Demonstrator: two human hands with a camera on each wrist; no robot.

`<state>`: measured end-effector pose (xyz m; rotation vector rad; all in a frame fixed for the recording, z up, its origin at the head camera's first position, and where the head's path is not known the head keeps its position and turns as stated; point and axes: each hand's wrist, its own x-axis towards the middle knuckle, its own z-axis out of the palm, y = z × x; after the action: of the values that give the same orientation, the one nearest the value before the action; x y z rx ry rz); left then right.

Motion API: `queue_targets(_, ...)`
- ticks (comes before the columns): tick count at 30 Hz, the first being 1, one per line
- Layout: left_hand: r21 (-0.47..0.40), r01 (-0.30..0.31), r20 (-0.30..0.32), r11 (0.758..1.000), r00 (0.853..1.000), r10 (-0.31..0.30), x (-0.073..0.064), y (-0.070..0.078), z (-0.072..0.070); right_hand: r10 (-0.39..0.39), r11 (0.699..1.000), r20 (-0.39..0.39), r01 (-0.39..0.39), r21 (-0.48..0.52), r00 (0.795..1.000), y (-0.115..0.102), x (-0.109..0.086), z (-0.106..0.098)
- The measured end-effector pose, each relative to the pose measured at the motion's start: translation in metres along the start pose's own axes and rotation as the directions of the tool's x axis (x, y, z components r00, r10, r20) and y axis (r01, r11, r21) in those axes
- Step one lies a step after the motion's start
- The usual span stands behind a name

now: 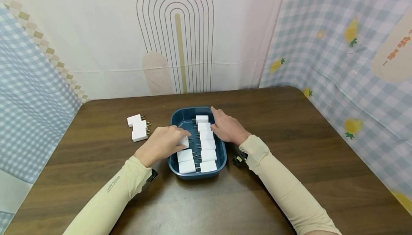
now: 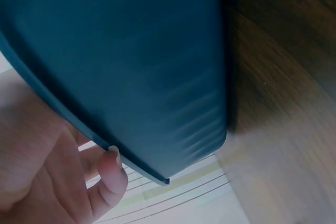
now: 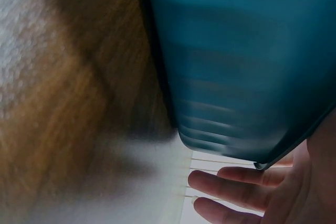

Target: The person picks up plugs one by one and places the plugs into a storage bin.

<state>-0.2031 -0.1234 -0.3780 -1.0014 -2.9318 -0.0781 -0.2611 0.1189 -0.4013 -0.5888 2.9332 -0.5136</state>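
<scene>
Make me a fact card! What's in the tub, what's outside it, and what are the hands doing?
Tub: blue, on a brown table
Left hand: pinches a white block inside the tub
Right hand: at the tub's right rim
Left row: two more white blocks
Right row: six white blocks with thin pins
Outside: three white blocks, left of the tub

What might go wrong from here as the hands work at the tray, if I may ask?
The left hand, gripping a block, could nudge its neighbour out of line. Pins from the two rows face each other closely, so they might snag or bend. The right hand is at the edge of the tray, so a careless push could shift it.
</scene>
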Motion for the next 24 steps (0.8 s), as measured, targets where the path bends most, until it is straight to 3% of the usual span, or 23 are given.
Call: queue_targets(24, 0.008, 0.003, 0.019, 1.000, 1.000, -0.003, 0.0017, 0.0025, -0.0019, 0.018, 1.000, 0.005, -0.018, 0.010, 1.000, 0.0011, 0.0016, 0.0008)
